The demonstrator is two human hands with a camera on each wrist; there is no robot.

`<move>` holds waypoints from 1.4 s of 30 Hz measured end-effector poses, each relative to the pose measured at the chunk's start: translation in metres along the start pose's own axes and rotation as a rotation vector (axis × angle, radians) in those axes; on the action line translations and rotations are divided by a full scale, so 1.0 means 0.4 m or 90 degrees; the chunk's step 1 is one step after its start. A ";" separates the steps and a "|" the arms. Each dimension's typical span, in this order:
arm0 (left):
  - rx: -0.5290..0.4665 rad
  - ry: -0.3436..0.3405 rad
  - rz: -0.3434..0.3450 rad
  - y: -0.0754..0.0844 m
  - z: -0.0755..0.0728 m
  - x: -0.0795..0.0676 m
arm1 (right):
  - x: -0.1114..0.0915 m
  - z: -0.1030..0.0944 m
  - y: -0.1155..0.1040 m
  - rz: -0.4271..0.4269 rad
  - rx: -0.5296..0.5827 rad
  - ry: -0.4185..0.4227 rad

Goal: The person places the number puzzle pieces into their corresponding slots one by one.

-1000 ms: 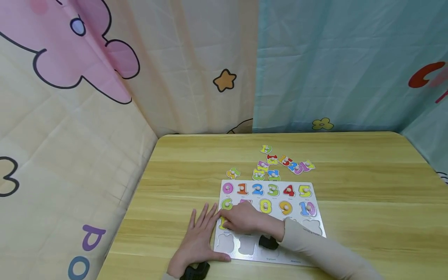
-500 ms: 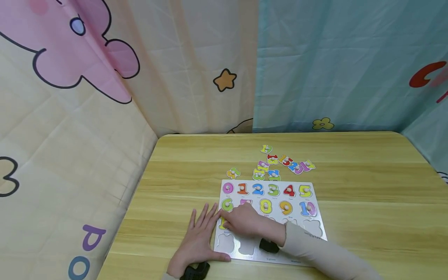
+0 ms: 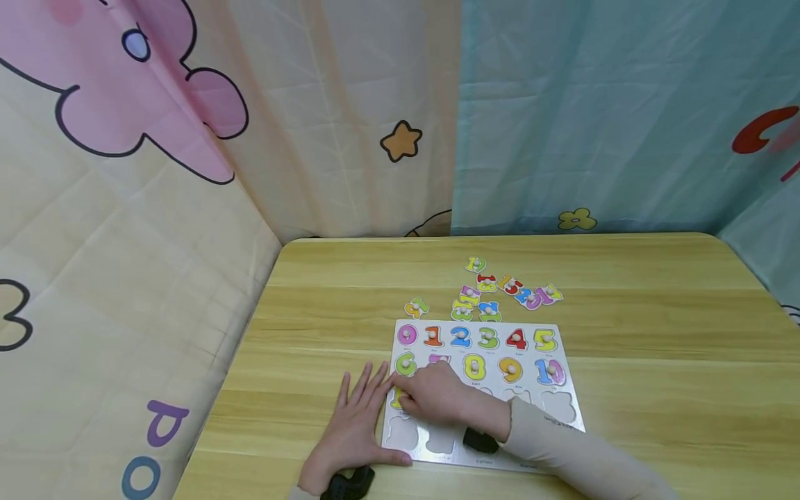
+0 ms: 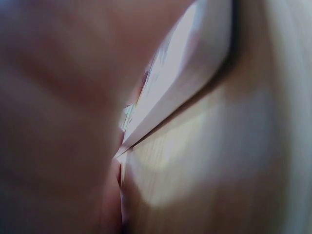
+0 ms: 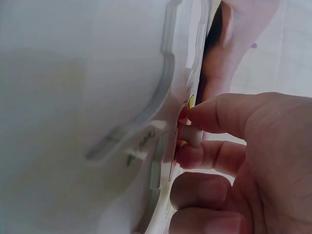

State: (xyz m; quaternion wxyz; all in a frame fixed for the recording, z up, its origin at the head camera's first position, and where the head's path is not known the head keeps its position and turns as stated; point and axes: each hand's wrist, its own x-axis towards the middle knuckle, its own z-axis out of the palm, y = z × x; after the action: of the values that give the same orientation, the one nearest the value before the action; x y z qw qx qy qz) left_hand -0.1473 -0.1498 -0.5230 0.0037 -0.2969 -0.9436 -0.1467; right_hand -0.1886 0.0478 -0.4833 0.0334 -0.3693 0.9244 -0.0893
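In the head view, my left hand (image 3: 354, 423) lies spread at the left edge of a white number puzzle board (image 3: 420, 448). Its thumb reaches the board's near corner. My right hand (image 3: 437, 392) crosses over the board to the start of the third row. There, thumb and index finger pinch about the white knob (image 5: 192, 135) of a red-and-yellow number puzzle piece (image 5: 183, 116), with both fingertips against the piece. It appears to lie in its recess. Skin and the board's side edge (image 4: 165, 100) fill much of the left wrist view, blurred.
Behind the board, several loose number pieces (image 3: 470, 292) lie in a cluster, and one piece (image 3: 416, 308) sits apart to the left. The top two rows hold knobbed numbers. Recesses (image 3: 558, 407) show in the lower rows. A printed curtain (image 3: 350, 173) borders the wooden table (image 3: 656, 333).
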 end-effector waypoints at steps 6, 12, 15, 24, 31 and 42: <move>0.000 -0.003 -0.001 0.000 0.000 0.002 | 0.001 0.000 0.002 0.003 0.003 -0.003; 0.002 -0.007 -0.002 0.001 0.001 0.004 | -0.002 0.001 0.004 0.010 0.002 -0.004; 0.003 -0.006 -0.001 0.002 -0.001 0.004 | -0.005 0.000 0.005 0.015 0.006 -0.008; -0.001 -0.002 -0.004 0.001 -0.002 0.006 | -0.026 -0.047 0.080 0.034 0.101 -0.023; -0.004 0.000 -0.008 0.002 -0.001 0.005 | -0.050 -0.112 0.235 0.175 0.124 0.028; -0.012 0.004 -0.008 0.003 0.001 0.002 | -0.088 -0.130 0.375 0.304 0.116 0.014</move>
State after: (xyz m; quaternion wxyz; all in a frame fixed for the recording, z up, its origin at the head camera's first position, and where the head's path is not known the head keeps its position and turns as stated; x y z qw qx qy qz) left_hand -0.1474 -0.1484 -0.5232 0.0033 -0.2906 -0.9440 -0.1564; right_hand -0.2712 0.1860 -0.4609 0.0767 -0.1348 0.9739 -0.1655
